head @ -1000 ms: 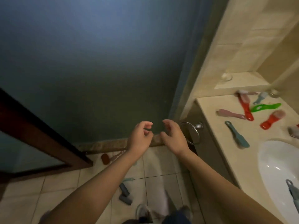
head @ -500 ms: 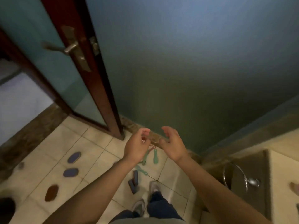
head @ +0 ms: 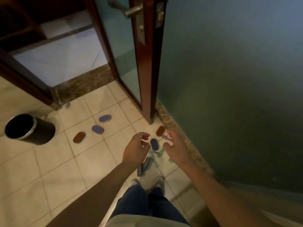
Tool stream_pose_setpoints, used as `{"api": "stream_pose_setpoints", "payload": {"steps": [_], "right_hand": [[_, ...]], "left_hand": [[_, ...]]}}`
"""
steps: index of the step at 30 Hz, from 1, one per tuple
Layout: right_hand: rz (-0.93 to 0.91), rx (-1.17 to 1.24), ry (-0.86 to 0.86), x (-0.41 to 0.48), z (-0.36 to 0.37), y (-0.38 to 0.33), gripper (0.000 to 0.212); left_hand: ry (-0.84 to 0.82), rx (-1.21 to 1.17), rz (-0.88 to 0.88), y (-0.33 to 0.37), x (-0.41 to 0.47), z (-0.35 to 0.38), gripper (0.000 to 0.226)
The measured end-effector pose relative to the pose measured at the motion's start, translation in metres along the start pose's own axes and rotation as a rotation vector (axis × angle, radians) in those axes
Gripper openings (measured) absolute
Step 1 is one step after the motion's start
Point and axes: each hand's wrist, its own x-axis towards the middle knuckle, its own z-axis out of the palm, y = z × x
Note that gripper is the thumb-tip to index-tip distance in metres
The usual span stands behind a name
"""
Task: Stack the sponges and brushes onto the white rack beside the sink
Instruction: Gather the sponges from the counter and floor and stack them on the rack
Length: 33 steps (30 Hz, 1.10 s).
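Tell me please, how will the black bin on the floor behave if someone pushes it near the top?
The black bin looks taller than wide, and it seems empty inside, so it is probably light and may tip from a high push. It already appears tilted, though the wide lens may cause this. If it falls, the round body would likely roll on the smooth floor tiles.

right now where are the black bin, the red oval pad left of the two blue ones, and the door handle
black cylindrical bin (head: 39,133), head view, on its side wall
red oval pad (head: 79,137), head view, on its top face
metal door handle (head: 133,11), head view, on the lever
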Motion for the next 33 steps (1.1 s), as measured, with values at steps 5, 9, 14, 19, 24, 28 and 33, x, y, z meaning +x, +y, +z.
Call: {"api": "stream_pose_setpoints", "payload": {"steps": [5, 9, 14, 19, 24, 28, 33], "right_hand": [[0.001, -0.044, -0.086, 0.023, 0.03, 0.018, 0.052], [0.064, -0.067, -0.117, 0.047, 0.061, 0.036, 0.051], [0.121, -0.058, -0.134, 0.08, 0.11, 0.072, 0.048], [0.2, -0.086, -0.155, 0.112, 0.167, 0.129, 0.052], [0.287, -0.069, -0.164, 0.148, 0.23, 0.199, 0.053], [0.317, -0.061, -0.158, 0.179, 0.28, 0.259, 0.054], [0.335, -0.11, -0.167, 0.213, 0.332, 0.329, 0.057]], "left_hand": [[0.007, 0.045, -0.096, -0.035, 0.005, 0.007, 0.034], [-0.025, 0.074, -0.173, -0.068, 0.021, 0.016, 0.033], [-0.079, 0.108, -0.246, -0.131, 0.049, 0.039, 0.032], [-0.123, 0.139, -0.292, -0.212, 0.073, 0.077, 0.031], [-0.216, 0.202, -0.289, -0.295, 0.094, 0.125, 0.036], [-0.233, 0.238, -0.31, -0.358, 0.114, 0.163, 0.037], [-0.296, 0.29, -0.306, -0.429, 0.138, 0.206, 0.045]]}}
